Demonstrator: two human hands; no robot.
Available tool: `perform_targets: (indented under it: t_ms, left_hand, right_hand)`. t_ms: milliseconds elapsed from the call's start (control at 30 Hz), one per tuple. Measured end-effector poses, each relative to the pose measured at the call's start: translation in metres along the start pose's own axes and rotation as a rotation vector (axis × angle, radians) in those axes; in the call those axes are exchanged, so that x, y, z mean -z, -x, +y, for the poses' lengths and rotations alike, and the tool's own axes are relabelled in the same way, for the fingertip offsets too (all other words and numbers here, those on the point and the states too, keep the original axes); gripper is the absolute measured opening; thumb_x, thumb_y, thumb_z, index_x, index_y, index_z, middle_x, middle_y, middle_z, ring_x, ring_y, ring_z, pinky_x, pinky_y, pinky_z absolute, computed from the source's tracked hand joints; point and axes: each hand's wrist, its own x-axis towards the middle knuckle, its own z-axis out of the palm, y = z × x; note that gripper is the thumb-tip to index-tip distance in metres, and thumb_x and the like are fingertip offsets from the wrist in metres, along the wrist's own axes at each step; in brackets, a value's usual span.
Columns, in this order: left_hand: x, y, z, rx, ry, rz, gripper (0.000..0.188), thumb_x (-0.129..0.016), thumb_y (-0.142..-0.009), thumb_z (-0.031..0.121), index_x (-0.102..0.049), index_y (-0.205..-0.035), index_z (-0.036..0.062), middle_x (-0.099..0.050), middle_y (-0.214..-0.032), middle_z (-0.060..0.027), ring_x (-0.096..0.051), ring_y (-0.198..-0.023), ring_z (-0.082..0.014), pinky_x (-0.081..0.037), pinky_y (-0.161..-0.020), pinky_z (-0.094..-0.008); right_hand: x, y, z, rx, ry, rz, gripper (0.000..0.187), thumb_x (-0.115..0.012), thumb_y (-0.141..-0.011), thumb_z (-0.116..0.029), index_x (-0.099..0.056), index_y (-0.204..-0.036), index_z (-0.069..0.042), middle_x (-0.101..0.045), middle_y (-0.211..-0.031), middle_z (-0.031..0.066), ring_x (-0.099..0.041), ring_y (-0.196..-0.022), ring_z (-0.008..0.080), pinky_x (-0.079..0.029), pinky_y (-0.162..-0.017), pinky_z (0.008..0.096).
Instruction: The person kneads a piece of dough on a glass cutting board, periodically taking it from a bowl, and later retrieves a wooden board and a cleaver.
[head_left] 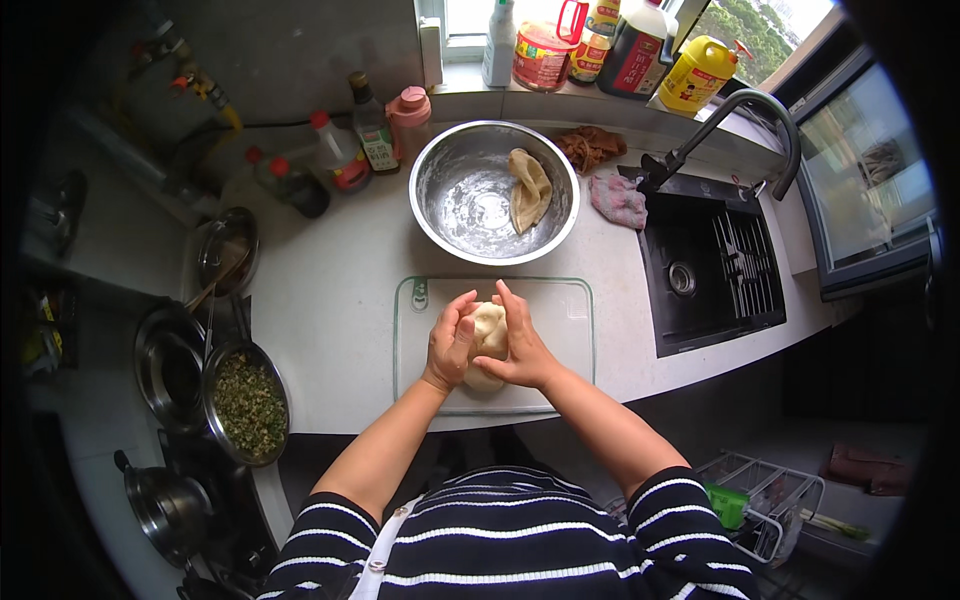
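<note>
Striped shirt fills the near side of the head view, beyond the countertop's front edge. Pale dough sits on the cutting board, about midway between its left and right edges. Left hand and right hand are partly curled, holding the dough between them. Kneading or shaping seems in hand; the next move probably calls for even pressure from both palms. Palms and the dough's underside are hidden; dark bottles toward the countertop's far-left corner are hard to make out
</note>
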Motion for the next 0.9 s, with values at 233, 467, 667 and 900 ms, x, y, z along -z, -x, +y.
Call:
perform_targets:
  t_ms: [233,467,667,900]
  left_hand:
    - [0.005,0.026,0.035,-0.201,-0.214,0.030,0.050,-0.050,-0.097,0.040,-0.052,-0.127,0.0000,-0.062,-0.105,-0.0160,-0.059,-0.098,-0.0278,-0.047,-0.088,-0.0369]
    - [-0.019,0.029,0.054,0.055,-0.484,0.124,0.055,-0.054,-0.095,0.041,-0.044,-0.129,-0.0015,-0.053,-0.116,-0.0187,-0.054,-0.102,-0.0292,-0.044,-0.090,-0.0409]
    - [-0.028,0.062,0.024,-0.027,-0.859,-0.144,0.082,-0.030,-0.095,0.061,-0.023,-0.146,-0.0040,-0.028,-0.148,-0.0260,-0.023,-0.137,-0.0446,-0.013,-0.111,-0.0586]
    - [-0.030,0.011,-0.014,0.019,-0.999,-0.143,0.080,-0.032,-0.093,0.062,-0.033,-0.141,-0.0020,-0.037,-0.142,-0.0207,-0.030,-0.133,-0.0413,-0.018,-0.107,-0.0616]
  right_hand:
    - [0.016,0.019,-0.034,0.124,0.416,-0.042,0.109,-0.085,-0.061,-0.038,-0.025,-0.148,-0.011,-0.033,-0.137,0.0198,-0.040,-0.123,0.0401,-0.034,-0.100,0.0591]
    - [0.000,0.022,-0.067,-0.010,0.553,-0.044,0.087,-0.077,-0.069,-0.038,-0.038,-0.139,-0.005,-0.034,-0.135,0.0240,-0.041,-0.120,0.0423,-0.038,-0.097,0.0528]
    - [-0.019,0.067,-0.027,-0.030,0.459,-0.052,0.073,-0.062,-0.082,-0.029,-0.030,-0.144,-0.008,-0.021,-0.148,0.0286,-0.025,-0.136,0.0483,-0.031,-0.101,0.0648]
    - [-0.009,0.028,0.018,-0.239,0.558,-0.248,0.072,-0.058,-0.086,-0.038,-0.027,-0.147,-0.015,-0.023,-0.149,0.0212,-0.020,-0.138,0.0458,-0.024,-0.101,0.0722]
